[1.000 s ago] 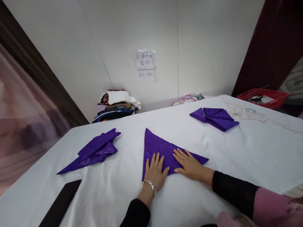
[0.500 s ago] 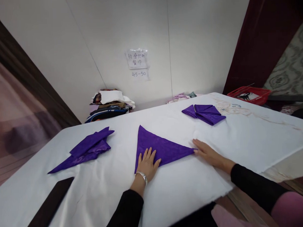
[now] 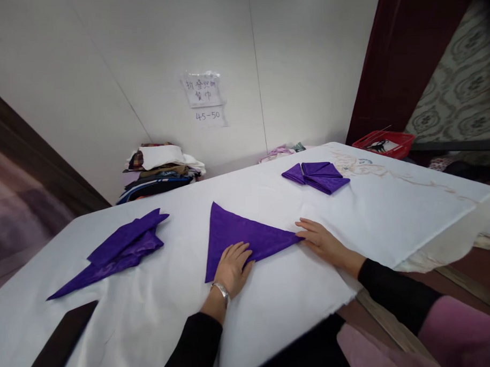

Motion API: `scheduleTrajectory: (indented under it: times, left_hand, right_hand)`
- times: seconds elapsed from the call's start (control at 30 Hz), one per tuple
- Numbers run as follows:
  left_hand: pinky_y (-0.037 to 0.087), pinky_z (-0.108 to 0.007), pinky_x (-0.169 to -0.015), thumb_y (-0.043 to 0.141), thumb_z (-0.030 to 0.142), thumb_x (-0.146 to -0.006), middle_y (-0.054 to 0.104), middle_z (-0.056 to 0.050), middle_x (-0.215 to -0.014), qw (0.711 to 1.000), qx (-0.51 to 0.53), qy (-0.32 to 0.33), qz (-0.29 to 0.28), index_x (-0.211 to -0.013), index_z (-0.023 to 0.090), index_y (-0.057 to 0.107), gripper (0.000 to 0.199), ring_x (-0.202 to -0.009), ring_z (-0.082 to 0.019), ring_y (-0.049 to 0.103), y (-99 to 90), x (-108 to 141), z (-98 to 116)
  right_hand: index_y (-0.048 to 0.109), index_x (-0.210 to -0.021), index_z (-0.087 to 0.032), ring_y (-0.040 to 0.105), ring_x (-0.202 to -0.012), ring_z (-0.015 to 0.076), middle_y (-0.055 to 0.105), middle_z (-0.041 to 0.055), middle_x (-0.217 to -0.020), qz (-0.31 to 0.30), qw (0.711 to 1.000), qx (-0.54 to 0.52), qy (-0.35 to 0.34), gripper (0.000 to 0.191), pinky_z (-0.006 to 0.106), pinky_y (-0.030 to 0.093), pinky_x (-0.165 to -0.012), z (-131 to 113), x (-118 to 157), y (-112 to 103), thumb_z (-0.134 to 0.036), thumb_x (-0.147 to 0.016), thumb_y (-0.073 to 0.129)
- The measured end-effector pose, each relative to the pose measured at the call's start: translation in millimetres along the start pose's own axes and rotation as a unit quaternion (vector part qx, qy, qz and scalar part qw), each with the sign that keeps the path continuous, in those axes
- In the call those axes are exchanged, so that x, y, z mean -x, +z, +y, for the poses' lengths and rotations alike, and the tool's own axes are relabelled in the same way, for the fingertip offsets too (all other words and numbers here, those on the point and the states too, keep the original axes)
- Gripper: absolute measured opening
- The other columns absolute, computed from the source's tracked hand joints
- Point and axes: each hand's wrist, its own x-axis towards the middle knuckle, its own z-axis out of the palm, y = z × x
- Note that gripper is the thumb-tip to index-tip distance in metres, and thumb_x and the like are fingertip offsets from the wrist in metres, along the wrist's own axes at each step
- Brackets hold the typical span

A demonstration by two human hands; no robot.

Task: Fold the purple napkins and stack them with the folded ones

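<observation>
A purple cloth napkin (image 3: 240, 229) lies folded into a triangle on the white tablecloth, its narrow point facing right. My left hand (image 3: 232, 269) rests on the napkin's near edge, fingers stretched out and a silver bracelet on the wrist. At the right-hand point, the fingers of my right hand (image 3: 321, 242) pinch the napkin's tip; the thumb is partly hidden. Beyond my right hand sits a purple napkin folded into a pleated shape (image 3: 317, 176). To the left, more purple cloth (image 3: 118, 247) lies loosely folded with a long pointed end.
A dark flat object (image 3: 61, 342) lies at the table's front left. Behind the table are stacked clothes (image 3: 160, 170) and a paper sign (image 3: 204, 96) on the wall. A red basket (image 3: 384, 144) stands past the far right corner of the white tablecloth (image 3: 391, 216).
The view has turned right, so things appear further left. My left hand has slid slightly right along the napkin's near edge, its fingers closer together. My right hand stays at the tip.
</observation>
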Motion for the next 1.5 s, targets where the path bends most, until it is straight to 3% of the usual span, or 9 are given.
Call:
scheduleTrajectory:
  times: [0.13,0.3,0.47,0.63,0.8,0.93,1.2,1.5]
  left_hand:
    - [0.042,-0.039,-0.095,0.038,0.031,-0.09,0.065,-0.003,-0.11,1.0,0.021,0.012,0.016,-0.099,0.022,0.065,0.029,-0.107,-0.019,0.056,3.1,0,-2]
    - [0.043,-0.039,-0.094,0.036,0.025,-0.09,0.066,-0.003,-0.11,1.0,0.02,0.002,0.015,-0.103,0.023,0.064,0.031,-0.104,-0.019,0.058,5.4,0,-4]
    - [0.044,-0.039,-0.093,0.034,0.014,-0.087,0.065,-0.002,-0.112,1.0,0.002,0.007,-0.021,-0.108,0.023,0.063,0.037,-0.107,-0.019,0.056,12.4,3,-9]
    - [0.047,-0.041,-0.091,0.037,0.012,-0.084,0.064,-0.003,-0.113,0.999,0.02,0.019,-0.018,-0.107,0.022,0.064,0.036,-0.107,-0.021,0.056,18.1,5,-12]
    - [0.045,-0.043,-0.093,0.043,0.017,-0.083,0.063,-0.005,-0.116,0.998,0.056,0.014,-0.02,-0.107,0.021,0.063,0.032,-0.11,-0.022,0.054,8.9,5,-7]
    - [0.041,-0.045,-0.097,0.05,0.023,-0.078,0.06,-0.005,-0.12,0.995,0.083,-0.004,-0.048,-0.114,0.02,0.059,0.037,-0.114,-0.023,0.051,-2.0,8,-3]
    - [0.037,-0.041,-0.1,0.044,0.002,-0.066,0.057,-0.002,-0.124,0.991,0.083,-0.056,-0.084,-0.117,0.022,0.056,0.056,-0.118,-0.02,0.047,-2.8,11,-4]
    - [0.035,-0.042,-0.102,0.041,0.002,-0.074,0.051,-0.005,-0.131,0.984,0.036,-0.135,-0.114,-0.119,0.019,0.055,0.05,-0.124,-0.023,0.04,-2.5,13,-14]
  right_hand:
    - [0.066,-0.098,-0.026,0.037,-0.126,0.025,0.057,0.0049,-0.123,-0.024,0.999,0.031,-0.027,0.031,0.049,0.034,-0.099,2,-15,1,-0.031,-0.091,0.037]
    - [0.066,-0.098,-0.023,0.04,-0.124,0.023,0.061,0.0063,-0.117,0.022,0.998,0.048,-0.044,0.032,0.047,0.035,-0.099,5,-22,0,-0.024,-0.091,0.035]
    - [0.066,-0.098,-0.023,0.041,-0.123,0.0245,0.06,0.0062,-0.118,-0.029,0.996,0.058,-0.055,0.031,0.049,0.037,-0.097,8,-15,5,-0.022,-0.091,0.036]
    - [0.064,-0.102,-0.02,0.046,-0.119,0.0237,0.062,0.0078,-0.115,-0.008,0.996,0.059,-0.072,0.028,0.045,0.044,-0.094,13,-5,10,-0.016,-0.089,0.039]
    - [0.062,-0.106,-0.02,0.045,-0.119,0.0238,0.06,0.0077,-0.117,-0.012,0.996,0.053,-0.066,0.028,0.045,0.043,-0.096,9,0,9,-0.016,-0.086,0.043]
    - [0.062,-0.106,-0.021,0.044,-0.121,0.0239,0.06,0.007,-0.117,-0.014,0.997,0.048,-0.061,0.027,0.045,0.043,-0.097,13,4,13,-0.02,-0.087,0.044]
    - [0.066,-0.1,-0.022,0.056,-0.106,0.0228,0.062,0.0061,-0.114,-0.004,0.998,0.05,-0.033,0.027,0.042,0.047,-0.091,33,7,27,-0.032,-0.088,0.044]
    - [0.064,-0.097,-0.021,0.058,-0.101,0.0223,0.063,0.0069,-0.11,-0.007,0.997,0.073,-0.01,0.031,0.04,0.049,-0.087,28,1,23,-0.031,-0.089,0.036]
